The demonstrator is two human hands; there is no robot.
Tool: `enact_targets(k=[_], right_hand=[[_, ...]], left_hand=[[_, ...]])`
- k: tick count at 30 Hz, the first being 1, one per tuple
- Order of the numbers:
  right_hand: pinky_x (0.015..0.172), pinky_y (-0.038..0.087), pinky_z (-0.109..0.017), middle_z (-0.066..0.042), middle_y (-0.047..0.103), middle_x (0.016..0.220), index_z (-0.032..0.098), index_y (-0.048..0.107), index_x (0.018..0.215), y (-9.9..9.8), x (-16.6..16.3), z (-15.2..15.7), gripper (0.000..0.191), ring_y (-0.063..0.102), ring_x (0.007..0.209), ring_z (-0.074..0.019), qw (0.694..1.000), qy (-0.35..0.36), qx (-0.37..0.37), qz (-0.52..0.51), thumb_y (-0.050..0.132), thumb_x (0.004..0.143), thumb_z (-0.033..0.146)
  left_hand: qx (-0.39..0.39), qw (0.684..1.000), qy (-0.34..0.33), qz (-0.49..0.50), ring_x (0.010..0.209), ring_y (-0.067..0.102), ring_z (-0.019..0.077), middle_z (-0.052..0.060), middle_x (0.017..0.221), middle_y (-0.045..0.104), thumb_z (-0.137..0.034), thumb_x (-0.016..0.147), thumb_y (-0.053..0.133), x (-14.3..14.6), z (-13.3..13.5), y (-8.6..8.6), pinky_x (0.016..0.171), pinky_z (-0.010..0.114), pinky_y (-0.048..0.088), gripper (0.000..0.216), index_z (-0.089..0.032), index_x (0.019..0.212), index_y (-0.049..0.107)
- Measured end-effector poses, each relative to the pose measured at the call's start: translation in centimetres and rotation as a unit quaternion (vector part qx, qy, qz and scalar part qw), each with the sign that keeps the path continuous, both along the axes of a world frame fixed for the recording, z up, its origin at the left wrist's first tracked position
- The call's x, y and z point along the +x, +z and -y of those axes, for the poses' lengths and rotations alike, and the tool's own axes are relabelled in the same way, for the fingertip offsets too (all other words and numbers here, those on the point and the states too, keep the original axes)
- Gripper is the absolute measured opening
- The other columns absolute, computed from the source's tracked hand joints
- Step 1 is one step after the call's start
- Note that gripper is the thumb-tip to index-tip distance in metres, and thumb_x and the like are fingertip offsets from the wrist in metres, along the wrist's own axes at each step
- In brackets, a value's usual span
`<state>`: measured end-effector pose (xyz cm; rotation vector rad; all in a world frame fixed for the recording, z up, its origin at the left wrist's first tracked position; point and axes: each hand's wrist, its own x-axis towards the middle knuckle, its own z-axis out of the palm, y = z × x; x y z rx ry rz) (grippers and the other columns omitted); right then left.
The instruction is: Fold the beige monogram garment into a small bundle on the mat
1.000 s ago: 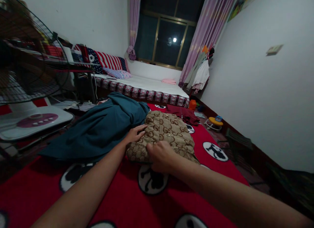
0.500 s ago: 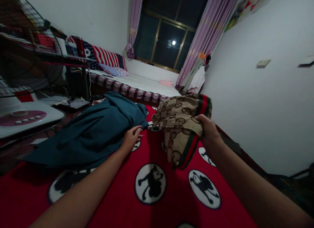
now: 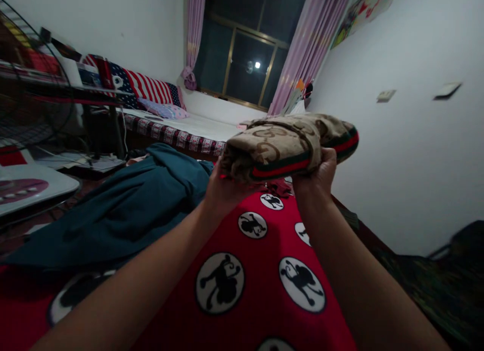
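Note:
A folded tan garment (image 3: 280, 144) with a brown interlocking-letter pattern and a green-red-green stripe is held up in front of me, above the bed. My left hand (image 3: 223, 189) supports its left end from below, fingers mostly hidden under the cloth. At the lower right edge, my right hand (image 3: 319, 172) grips it, with the fingers curled against the fabric. Under both forearms lies a red blanket (image 3: 260, 290) with dark monkey figures in white circles. To the left, a teal cloth (image 3: 151, 199) lies in a loose heap on the blanket.
An electric fan (image 3: 30, 89) and its white base (image 3: 49, 189) stand at the left. Beyond is a second bed (image 3: 200, 121) under the window (image 3: 245, 63). Dark camouflage cloth (image 3: 427, 285) lies at the right by the wall. A dark red crumpled cloth (image 3: 278, 188) lies farther up the blanket.
The tan garment has risen and turned from hanging to lying roughly level. My left hand has left the blanket beside the teal cloth and come under the garment's left end. The view has shifted rightward.

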<state>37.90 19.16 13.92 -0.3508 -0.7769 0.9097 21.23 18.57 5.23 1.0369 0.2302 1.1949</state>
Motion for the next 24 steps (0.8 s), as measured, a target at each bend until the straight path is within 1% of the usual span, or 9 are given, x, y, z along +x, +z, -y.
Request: enact_targets(k=[2, 4, 7, 10, 12, 15, 18, 21, 24], right_hand=[[0.085, 0.055, -0.029, 0.004, 0.068, 0.078, 0.022, 0.063, 0.084, -1.2, 0.5, 0.6, 0.025, 0.066, 0.093, -0.0139, 1.0, -0.023, -0.009, -0.004, 0.04, 0.075, 0.026], [0.087, 0.054, -0.029, 0.003, 0.069, 0.081, 0.022, 0.063, 0.085, -4.7, 0.9, 1.8, 0.026, 0.065, 0.097, -0.0148, 0.996, -0.065, -0.066, 0.004, 0.041, 0.075, 0.031], [0.086, 0.055, -0.035, -0.002, 0.071, 0.08, 0.023, 0.063, 0.083, -12.7, 1.8, 5.4, 0.028, 0.066, 0.099, -0.0205, 0.967, -0.11, -0.219, 0.07, 0.045, 0.076, 0.043], [0.084, 0.055, -0.046, -0.009, 0.073, 0.08, 0.022, 0.062, 0.075, -19.9, 3.5, 10.7, 0.024, 0.069, 0.094, -0.0269, 0.914, 0.025, -0.376, 0.151, 0.053, 0.075, 0.045], [0.088, 0.052, -0.046, -0.013, 0.073, 0.096, 0.02, 0.065, 0.084, -22.0, 5.1, 14.0, 0.024, 0.067, 0.1, -0.0276, 0.892, 0.12, -0.403, 0.169, 0.059, 0.075, 0.041], [0.078, 0.055, -0.044, -0.014, 0.072, 0.102, 0.018, 0.067, 0.095, -20.4, 7.1, 16.4, 0.033, 0.07, 0.089, -0.0275, 0.872, 0.114, -0.386, 0.279, 0.062, 0.078, 0.045], [0.078, 0.055, -0.04, -0.01, 0.072, 0.096, 0.02, 0.069, 0.092, -16.4, 8.0, 15.3, 0.029, 0.069, 0.085, -0.0245, 0.86, -0.02, -0.289, 0.42, 0.061, 0.08, 0.046], [0.095, 0.047, -0.041, -0.008, 0.069, 0.109, 0.023, 0.069, 0.1, -14.2, 8.0, 12.1, 0.026, 0.062, 0.105, -0.0236, 0.806, -0.184, -0.131, 0.546, 0.054, 0.087, 0.04], [0.11, 0.031, -0.046, -0.008, 0.054, 0.136, 0.025, 0.059, 0.124, -15.5, 7.9, 8.4, 0.037, 0.044, 0.129, -0.024, 0.702, -0.231, -0.057, 0.671, 0.05, 0.09, 0.037]], left_hand=[[0.009, 0.997, 0.067, -0.041, 0.124, 0.051, 0.0292, 0.007, 0.145, 0.045, -0.058, 0.094, 0.009, -0.3, -1.7, 1.3, 0.094, 0.049, 0.049, 0.067, -0.019, 0.147, 0.025], [-0.023, 0.991, 0.101, -0.089, 0.117, 0.057, 0.0297, 0.009, 0.136, 0.053, -0.059, 0.094, 0.016, -0.7, -2.5, 0.7, 0.09, 0.047, 0.052, 0.067, -0.018, 0.145, 0.029], [-0.136, 0.971, 0.095, -0.172, 0.101, 0.065, 0.0285, 0.012, 0.122, 0.062, -0.06, 0.089, 0.034, -1.6, -1.7, -3.4, 0.08, 0.042, 0.057, 0.067, -0.017, 0.14, 0.036], [-0.235, 0.929, 0.111, -0.261, 0.09, 0.068, 0.0259, 0.016, 0.126, 0.058, -0.051, 0.077, 0.063, -3.4, -0.3, -9.0, 0.071, 0.038, 0.059, 0.08, -0.021, 0.143, 0.03], [-0.245, 0.916, 0.129, -0.29, 0.095, 0.067, 0.0274, 0.019, 0.136, 0.049, -0.046, 0.071, 0.07, -4.6, 0.6, -11.5, 0.074, 0.041, 0.059, 0.096, -0.024, 0.147, 0.017], [-0.139, 0.892, 0.227, -0.365, 0.113, 0.058, 0.0337, 0.02, 0.143, 0.04, -0.045, 0.071, 0.068, -5.0, 2.0, -12.0, 0.084, 0.047, 0.055, 0.091, -0.021, 0.146, 0.023], [0.131, 0.819, 0.344, -0.44, 0.13, 0.043, 0.0321, 0.012, 0.143, 0.042, -0.044, 0.079, 0.06, -3.3, 4.1, -9.6, 0.105, 0.049, 0.041, 0.064, -0.023, 0.138, 0.042], [0.35, 0.733, 0.315, -0.492, 0.138, 0.031, 0.0284, 0.002, 0.149, 0.037, -0.047, 0.087, 0.051, -0.5, 5.7, -7.9, 0.117, 0.046, 0.022, 0.051, -0.033, 0.135, 0.048], [0.388, 0.675, 0.241, -0.579, 0.143, 0.019, 0.0308, 0.0, 0.154, 0.028, -0.053, 0.088, 0.046, 1.8, 4.5, -9.0, 0.116, 0.055, 0.009, 0.055, -0.036, 0.14, 0.042]])
